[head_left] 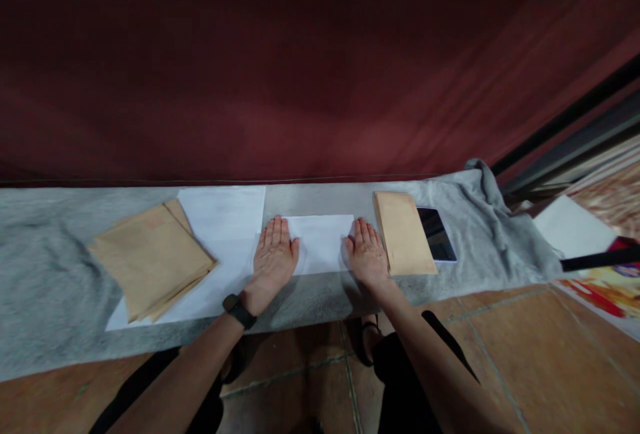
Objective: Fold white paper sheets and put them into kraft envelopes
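A white sheet of paper [320, 242], looking folded into a narrow strip, lies on the grey cloth in front of me. My left hand [275, 251] rests flat on its left end, palm down, with the thumb held out. On the right end my right hand [366, 252] lies flat in the same way. Just right of that hand is a stack of brown envelopes [406, 234]. Left of my left hand, larger white paper [225, 221] is spread out, partly under a pile of brown envelopes [155, 251].
A dark-screened phone or tablet [437, 234] sits beside the right envelopes. Grey cloth [45, 274] covers the narrow bench and bunches up at its right end. A dark red curtain-like surface [300, 74] rises behind. Tiled floor [500, 341] shows in front.
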Motion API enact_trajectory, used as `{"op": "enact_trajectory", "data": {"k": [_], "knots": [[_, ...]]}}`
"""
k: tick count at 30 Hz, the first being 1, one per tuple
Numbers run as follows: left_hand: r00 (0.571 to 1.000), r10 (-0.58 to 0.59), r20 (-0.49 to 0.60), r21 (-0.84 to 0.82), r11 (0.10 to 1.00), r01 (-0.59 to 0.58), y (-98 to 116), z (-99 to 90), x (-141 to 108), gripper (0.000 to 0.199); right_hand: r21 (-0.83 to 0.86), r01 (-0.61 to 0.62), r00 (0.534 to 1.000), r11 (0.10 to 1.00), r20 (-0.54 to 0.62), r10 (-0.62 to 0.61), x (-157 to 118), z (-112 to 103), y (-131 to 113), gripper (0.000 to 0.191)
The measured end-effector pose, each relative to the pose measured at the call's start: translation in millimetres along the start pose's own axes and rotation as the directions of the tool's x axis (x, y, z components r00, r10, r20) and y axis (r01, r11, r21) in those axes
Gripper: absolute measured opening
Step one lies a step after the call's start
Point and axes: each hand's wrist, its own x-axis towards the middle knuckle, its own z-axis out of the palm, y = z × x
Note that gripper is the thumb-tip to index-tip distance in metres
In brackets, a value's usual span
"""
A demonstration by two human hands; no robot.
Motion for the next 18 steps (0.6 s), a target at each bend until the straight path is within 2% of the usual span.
{"op": "enact_trajectory", "data": {"k": [2,5,13,18], "knots": [[1.000,0.002,-0.013,-0.014,1.000,-0.002,0.3,-3.4,1.6,0.063,0.025,-0.001,1.000,1.000,-0.021,0.001,0.7,-1.9,-0.4,0.059],[0.997,0.067,-0.022,-0.043,0.997,-0.068,4.7,-6.2,2.1,0.063,0.066,0.048,0.999,0.997,-0.013,-0.048,3.2,-5.4,-6.1,0.059],[0.953,0.276,0.124,-0.049,0.961,-0.272,38.1,2.2,-1.2,0.057,0.182,0.220,0.965,0.958,0.101,-0.240,6.4,-1.4,-42.0,0.056],[0.943,0.298,0.150,-0.018,0.954,-0.299,44.3,5.9,5.7,0.058,0.165,0.210,0.965,0.964,0.125,-0.232,11.0,2.5,-50.8,0.055]]}}
